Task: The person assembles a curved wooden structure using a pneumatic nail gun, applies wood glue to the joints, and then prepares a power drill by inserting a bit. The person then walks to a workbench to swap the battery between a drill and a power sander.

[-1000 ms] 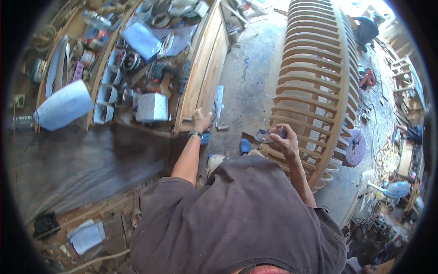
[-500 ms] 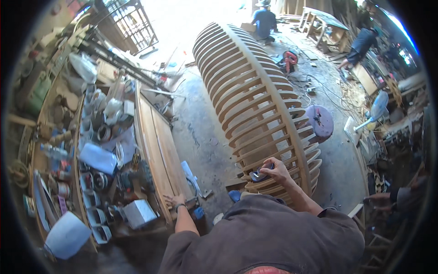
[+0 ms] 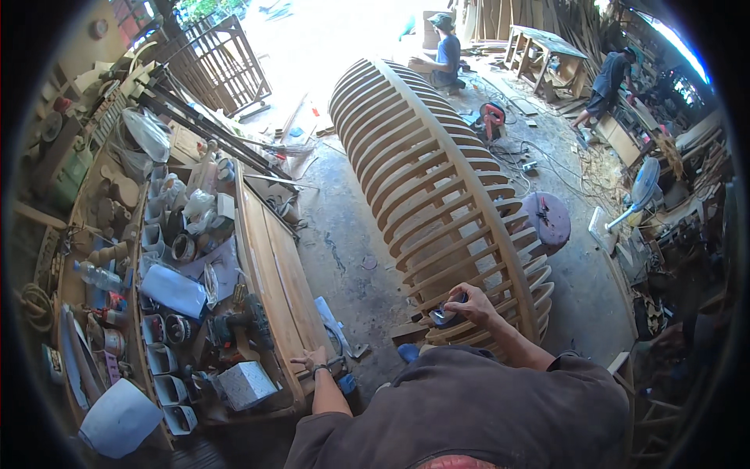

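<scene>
head view: a small round thing (image 3: 442, 316), blue and shiny, sits in the right hand (image 3: 471, 305), pinched between thumb and fingers over the near end of a long curved wooden frame (image 3: 462, 176); what kind of thing it is, i cannot tell, nor whether it touches the wood. the frame lies on the grey floor (image 3: 324, 207), its many ribs set side by side along a thick middle beam. the left hand (image 3: 309, 359) is spread wide, fingers apart, at the near end of a wooden panel (image 3: 273, 266), and seems to rest on it. a dark watch (image 3: 318, 369) is on that wrist. left of the panel is a crowded bench, with a pale box (image 3: 246, 384), a row of white cups (image 3: 162, 359) and a folded sheet of paper (image 3: 170, 288); farther left lies a clear bottle (image 3: 99, 276). right of the frame stands a round purple stool (image 3: 556, 227) with dark tools on top, and beyond it a blue fan (image 3: 645, 182). past the far end sits a person in a blue shirt (image 3: 448, 56), and another person in dark clothes (image 3: 611, 76) bends over boards at the far right
</scene>
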`<state>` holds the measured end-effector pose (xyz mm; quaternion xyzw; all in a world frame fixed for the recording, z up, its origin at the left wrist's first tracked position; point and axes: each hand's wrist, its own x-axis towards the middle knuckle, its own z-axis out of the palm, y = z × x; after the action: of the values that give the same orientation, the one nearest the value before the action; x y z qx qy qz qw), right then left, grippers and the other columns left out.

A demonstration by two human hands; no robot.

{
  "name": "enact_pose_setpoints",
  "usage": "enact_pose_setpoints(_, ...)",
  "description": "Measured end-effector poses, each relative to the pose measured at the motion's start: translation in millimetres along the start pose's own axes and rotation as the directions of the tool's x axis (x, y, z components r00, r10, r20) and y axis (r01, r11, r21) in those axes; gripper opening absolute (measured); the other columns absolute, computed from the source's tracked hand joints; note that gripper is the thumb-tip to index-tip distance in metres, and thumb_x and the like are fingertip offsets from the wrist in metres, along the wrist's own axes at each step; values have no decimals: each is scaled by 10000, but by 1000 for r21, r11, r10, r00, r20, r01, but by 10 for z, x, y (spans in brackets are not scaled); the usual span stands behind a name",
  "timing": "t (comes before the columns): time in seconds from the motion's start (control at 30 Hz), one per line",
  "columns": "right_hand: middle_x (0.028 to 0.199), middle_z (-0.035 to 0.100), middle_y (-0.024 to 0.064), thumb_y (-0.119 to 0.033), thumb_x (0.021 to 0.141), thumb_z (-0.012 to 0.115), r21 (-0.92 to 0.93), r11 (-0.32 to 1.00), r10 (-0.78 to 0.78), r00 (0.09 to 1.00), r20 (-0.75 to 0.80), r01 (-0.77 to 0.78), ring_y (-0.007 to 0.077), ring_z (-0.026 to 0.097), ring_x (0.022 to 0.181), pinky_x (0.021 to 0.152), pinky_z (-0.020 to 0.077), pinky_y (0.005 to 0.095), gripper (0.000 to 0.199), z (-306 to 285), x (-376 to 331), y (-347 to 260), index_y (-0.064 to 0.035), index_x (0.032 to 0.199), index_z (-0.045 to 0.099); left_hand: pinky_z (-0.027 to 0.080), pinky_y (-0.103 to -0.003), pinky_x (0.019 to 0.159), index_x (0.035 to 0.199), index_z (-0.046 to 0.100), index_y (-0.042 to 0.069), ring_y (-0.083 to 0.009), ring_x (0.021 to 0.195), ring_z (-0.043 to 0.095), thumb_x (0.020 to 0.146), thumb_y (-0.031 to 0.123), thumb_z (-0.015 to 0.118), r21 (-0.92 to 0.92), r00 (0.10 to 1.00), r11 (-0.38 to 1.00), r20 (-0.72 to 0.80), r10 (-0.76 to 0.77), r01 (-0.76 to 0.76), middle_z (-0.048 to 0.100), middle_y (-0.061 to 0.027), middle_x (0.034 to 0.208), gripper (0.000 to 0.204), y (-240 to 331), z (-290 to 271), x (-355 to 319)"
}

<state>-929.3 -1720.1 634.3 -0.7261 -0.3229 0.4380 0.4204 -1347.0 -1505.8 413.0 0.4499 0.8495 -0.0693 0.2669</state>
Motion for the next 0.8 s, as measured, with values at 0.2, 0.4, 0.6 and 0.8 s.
enact_pose_setpoints(0.2,865,707,55,-267,781,822,24,999,-35,998,52,34,119,637,784,698,511,271,442,110,91,8,-13,1073,608,444,-419,1046,1505,305,51,-425,1240,536,784,423,592,-17,994,1000,112,-1,3,315,-257,1522,861,75,153,-116)
enact_pose_setpoints(0.4,887,677,69,-221,804,795,32,991,-129,989,77,127,124,628,794,706,506,265,378,400,354,91,-7,1050,605,505,-476,920,1235,616,70,-376,1057,649,684,369,715,-214,971,948,-68,227,-237,668,-244,1130,634,221,555,-268)
enact_pose_setpoints(0.6,821,615,30,-247,836,763,63,974,-227,944,237,219,104,574,733,667,469,263,317,1533,841,-301,-17,980,601,457,-480,999,1262,595,47,-429,1188,532,698,326,673,-99,967,962,16,256,-253,314,-298,1460,635,415,279,-871)
enact_pose_setpoints(0.8,835,626,69,-272,807,763,1,873,-419,749,513,488,148,590,757,680,474,300,338,3396,1264,-359,-26,980,611,401,-472,1039,1290,591,38,-451,1336,364,719,279,687,21,934,947,-161,318,-319,-91,-196,1615,627,-18,466,-1176)
